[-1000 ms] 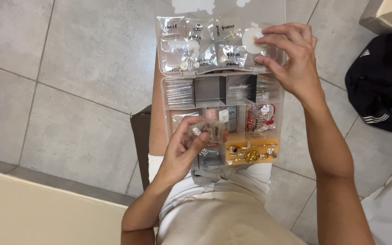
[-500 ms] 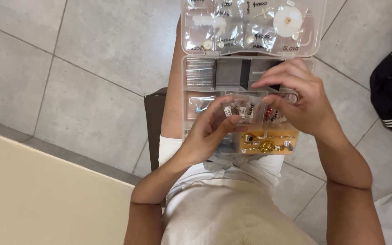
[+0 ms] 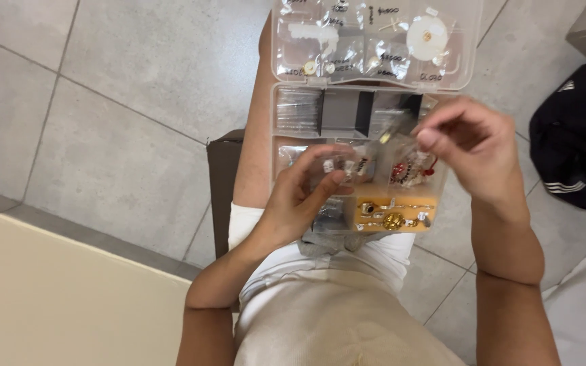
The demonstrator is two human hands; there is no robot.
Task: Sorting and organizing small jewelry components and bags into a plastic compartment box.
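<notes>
1. Seated, with white shorts (image 3: 320, 285) nearest the camera and a clear plastic organizer box (image 3: 361, 163) resting along the thigh, its long axis running away from the body.
2. Left hand (image 3: 300, 203) hovering over the middle compartments, fingers (image 3: 327, 186) curled around a small clear packet (image 3: 339, 166); grip looks pinched, though the packet is partly blurred.
3. Right hand (image 3: 476, 146) raised just above the box's right side, thumb and forefinger pressed together on the far end of the same clear packet, which stretches left to right between both hands.
4. Below the hands, a yellow-lined compartment (image 3: 391, 213) holding gold-coloured jewellery pieces; beside the right hand, a red and white piece (image 3: 412, 169).
5. Farther out, the open lid (image 3: 374, 41) with small bagged items.
6. Grey tiled floor (image 3: 103, 102) all around; a dark garment (image 3: 578, 142) lying at right.
</notes>
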